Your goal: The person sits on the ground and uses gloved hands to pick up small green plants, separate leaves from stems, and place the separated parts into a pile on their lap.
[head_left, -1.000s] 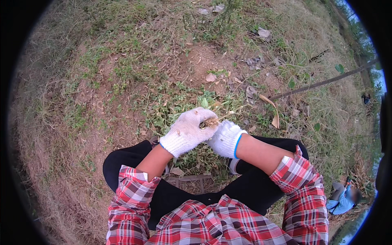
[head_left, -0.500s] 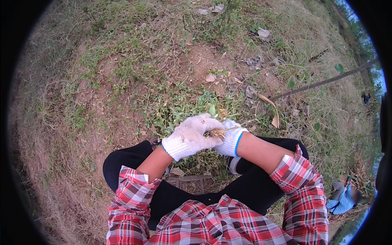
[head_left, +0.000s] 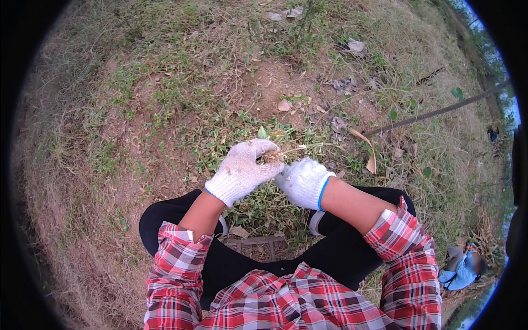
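Observation:
Both of my hands wear white knitted gloves and meet in front of my knees, low over the ground. My left hand [head_left: 242, 171] is closed around a small bunch of plant stems [head_left: 274, 157], straw-coloured where it shows between thumb and fingers. A green leaf [head_left: 262, 133] and pale stalks stick out past that hand. Beside its fingertips, my right hand [head_left: 306, 182] is curled with its back up. Its fingers are mostly hidden, so what they grip cannot be seen. Cut or pulled green weeds [head_left: 253, 206] lie beneath and around the hands.
Bare reddish soil [head_left: 272, 82] with dry leaves lies ahead, with dry grass around it. A thin dark pole [head_left: 440, 109] slants in at the right, near a curled dry leaf [head_left: 371, 159]. Another person in blue [head_left: 463, 270] sits at the far right.
My left hand has moved left and slightly up with the plant bunch, away from the right hand. The right hand has turned, showing more of its back.

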